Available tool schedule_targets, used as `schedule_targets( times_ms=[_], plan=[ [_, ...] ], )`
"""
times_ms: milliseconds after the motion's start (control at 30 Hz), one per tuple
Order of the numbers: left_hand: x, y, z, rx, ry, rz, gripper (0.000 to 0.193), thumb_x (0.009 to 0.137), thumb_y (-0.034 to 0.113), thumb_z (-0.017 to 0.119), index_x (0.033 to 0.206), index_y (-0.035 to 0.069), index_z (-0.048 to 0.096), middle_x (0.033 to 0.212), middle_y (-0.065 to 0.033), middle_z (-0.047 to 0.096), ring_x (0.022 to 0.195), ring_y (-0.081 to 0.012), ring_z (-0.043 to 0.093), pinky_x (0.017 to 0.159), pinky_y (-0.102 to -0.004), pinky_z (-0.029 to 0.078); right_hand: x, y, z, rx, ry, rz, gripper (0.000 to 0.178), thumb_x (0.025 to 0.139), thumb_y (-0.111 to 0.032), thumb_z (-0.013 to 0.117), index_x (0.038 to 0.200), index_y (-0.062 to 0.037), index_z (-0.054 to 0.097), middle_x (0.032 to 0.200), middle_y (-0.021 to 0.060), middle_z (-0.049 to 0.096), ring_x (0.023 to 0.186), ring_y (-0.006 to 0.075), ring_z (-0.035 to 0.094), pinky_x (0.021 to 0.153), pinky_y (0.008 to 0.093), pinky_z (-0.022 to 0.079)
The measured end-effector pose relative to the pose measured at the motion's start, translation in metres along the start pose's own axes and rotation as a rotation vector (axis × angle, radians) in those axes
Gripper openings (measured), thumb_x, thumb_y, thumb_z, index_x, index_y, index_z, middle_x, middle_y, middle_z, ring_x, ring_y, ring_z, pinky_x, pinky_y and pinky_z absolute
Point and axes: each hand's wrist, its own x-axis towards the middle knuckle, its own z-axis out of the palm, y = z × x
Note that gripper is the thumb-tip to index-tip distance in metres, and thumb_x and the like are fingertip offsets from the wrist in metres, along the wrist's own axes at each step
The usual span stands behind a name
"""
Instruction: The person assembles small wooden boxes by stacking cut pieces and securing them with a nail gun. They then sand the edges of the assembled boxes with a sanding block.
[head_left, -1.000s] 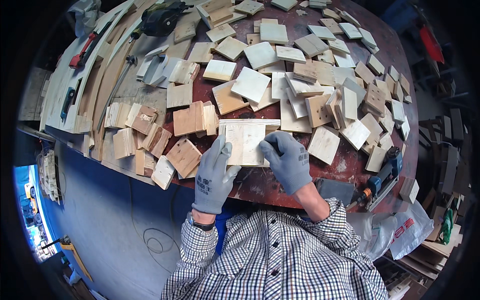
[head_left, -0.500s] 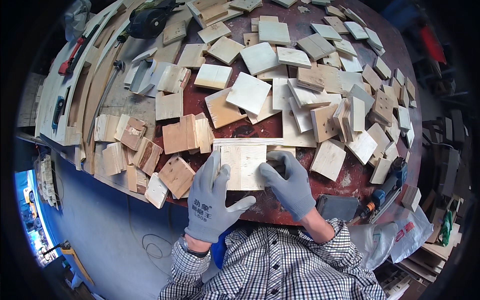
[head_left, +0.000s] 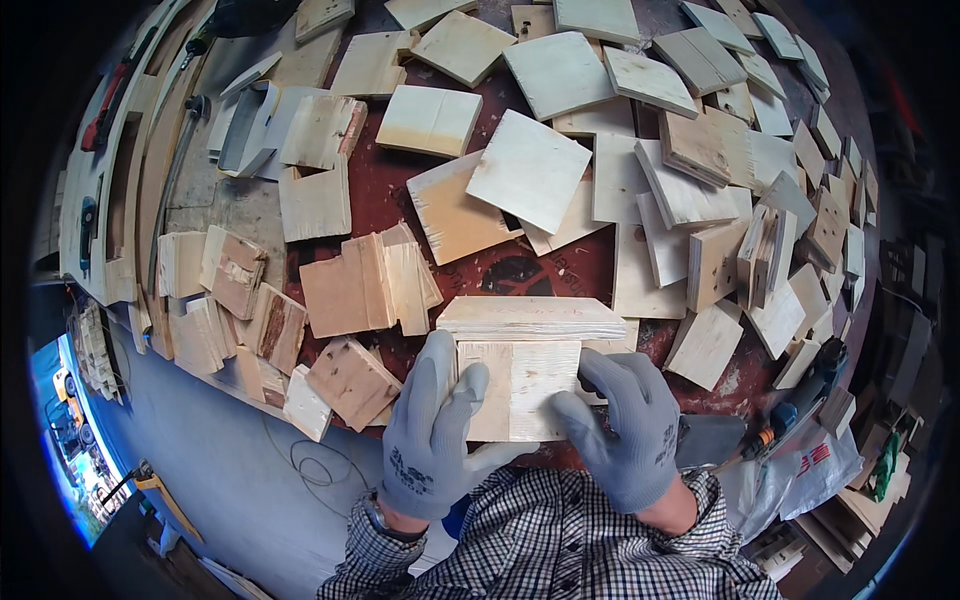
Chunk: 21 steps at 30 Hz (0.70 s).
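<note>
Both gloved hands grip a pale square plywood panel (head_left: pixel 520 388) at the near edge of the red table (head_left: pixel 380 190). The left hand (head_left: pixel 432 430) clasps its left edge; the right hand (head_left: pixel 622 425) clasps its right edge. A stack of plywood boards (head_left: pixel 530 318) lies touching the panel's far side, with loose wood offcuts (head_left: pixel 350 285) to the left.

Both hands, left hand (head_left: pixel 437 437) and right hand (head_left: pixel 622 425), now closer around the upright plywood piece (head_left: pixel 520 388).

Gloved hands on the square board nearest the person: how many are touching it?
2. The left hand grips the square plywood board by its left edge, the right hand by its right edge; fingertips beneath may be hidden.
</note>
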Motion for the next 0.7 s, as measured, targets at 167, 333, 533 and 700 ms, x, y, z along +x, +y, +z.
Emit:
schedule_targets(
  times_ms=[167,333,533,700],
  plan=[
    [0.001,-0.003,-0.002,-0.020,0.004,0.002,0.100,0.069,0.042,0.095,0.149,0.003,0.048,0.156,-0.0345,0.042,0.134,-0.0491,0.056,0.105,-0.0530,0.055,0.004,-0.011,-0.003,-0.295,-0.058,-0.102,0.051,0.087,-0.029,0.083,0.127,-0.0011,0.067,0.092,0.0092,0.067,0.077,0.0275,0.065,0.067,0.0396,0.048],
    [0.002,0.002,-0.006,-0.002,-0.050,-0.043,0.094,0.070,0.038,0.094,0.145,-0.001,0.052,0.158,-0.0351,0.039,0.136,-0.0480,0.055,0.105,-0.0502,0.054,-0.001,-0.013,-0.002,-0.390,-0.018,-0.093,0.064,0.082,-0.035,0.087,0.133,-0.0032,0.064,0.100,0.0099,0.066,0.086,0.0281,0.064,0.074,0.0414,0.048],
    [-0.007,0.002,0.003,0.070,0.029,-0.024,0.087,0.074,0.039,0.090,0.142,-0.003,0.054,0.164,-0.0319,0.035,0.142,-0.0456,0.051,0.107,-0.0481,0.054,0.023,0.009,-0.002,-0.465,0.150,-0.499,0.081,0.083,-0.040,0.083,0.148,-0.0049,0.051,0.146,0.0182,0.055,0.139,0.0369,0.051,0.119,0.0563,0.035],
    [0.005,0.000,-0.004,0.025,0.064,0.023,0.091,0.081,0.055,0.084,0.151,0.007,0.050,0.164,-0.0259,0.039,0.149,-0.0458,0.043,0.117,-0.0485,0.047,0.039,0.031,-0.007,0.018,-0.152,-0.336,0.079,0.094,-0.042,0.075,0.155,-0.0016,0.044,0.142,0.0216,0.055,0.129,0.0410,0.055,0.115,0.0502,0.040]
  ],
)
